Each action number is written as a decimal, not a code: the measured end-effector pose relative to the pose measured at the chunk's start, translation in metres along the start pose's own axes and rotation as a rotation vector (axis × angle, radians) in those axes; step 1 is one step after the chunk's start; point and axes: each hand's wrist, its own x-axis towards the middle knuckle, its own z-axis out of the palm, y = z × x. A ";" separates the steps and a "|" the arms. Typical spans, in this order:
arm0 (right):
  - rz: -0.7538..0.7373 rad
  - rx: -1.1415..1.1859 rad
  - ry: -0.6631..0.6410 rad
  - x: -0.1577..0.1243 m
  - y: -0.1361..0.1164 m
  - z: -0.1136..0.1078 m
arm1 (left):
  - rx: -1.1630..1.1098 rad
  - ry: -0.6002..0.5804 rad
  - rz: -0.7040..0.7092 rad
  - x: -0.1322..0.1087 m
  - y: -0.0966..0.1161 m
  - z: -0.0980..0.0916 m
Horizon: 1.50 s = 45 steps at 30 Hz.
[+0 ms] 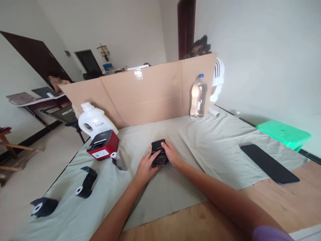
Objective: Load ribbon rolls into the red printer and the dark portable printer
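Observation:
In the middle of the cloth-covered table is a small black boxy device (pixel 157 145), its lower part glossy and creased-looking; its exact kind I cannot make out. My left hand (pixel 146 168) holds its left side and lower edge, with a finger laid across the top. Closed round the right side is my right hand (pixel 171 154), its thumb near the upper right corner. Left of my hands stands a red and black printer-like box (pixel 105 144) with a white label. A small roll with a dark strip (pixel 114 156) lies against its front right.
Two dark paper rolls (pixel 86 183) lie at the left. Behind the red box stands a white jug (pixel 94 118). A cardboard screen (pixel 147 95) and a water bottle (pixel 199 97) stand at the back. A black phone-like slab (pixel 269 164) lies right, near a green stool (pixel 283 132). People sit beyond.

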 end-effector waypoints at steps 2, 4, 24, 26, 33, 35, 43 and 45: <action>0.000 -0.031 0.079 0.015 -0.009 -0.021 | 0.033 0.021 0.011 0.026 0.011 0.000; -0.009 -0.099 0.207 0.032 -0.022 -0.056 | 0.045 0.041 0.023 0.063 0.030 0.008; 0.052 0.046 0.547 0.055 0.027 -0.312 | -0.113 -0.169 0.029 0.246 0.167 0.188; 0.050 0.001 0.525 0.056 0.025 -0.308 | -0.124 -0.174 0.023 0.245 0.164 0.189; -0.019 -0.294 0.610 0.058 0.004 -0.306 | -0.097 -0.244 0.032 0.219 0.135 0.134; -0.141 -0.470 0.626 0.060 -0.009 -0.287 | -0.085 -0.147 0.016 0.197 0.104 0.086; -0.352 -0.519 -0.088 0.045 -0.034 -0.030 | -0.259 0.562 -0.749 0.051 -0.111 -0.156; -0.256 -0.345 -0.235 0.058 -0.033 0.042 | -0.258 0.647 -0.966 0.022 -0.157 -0.176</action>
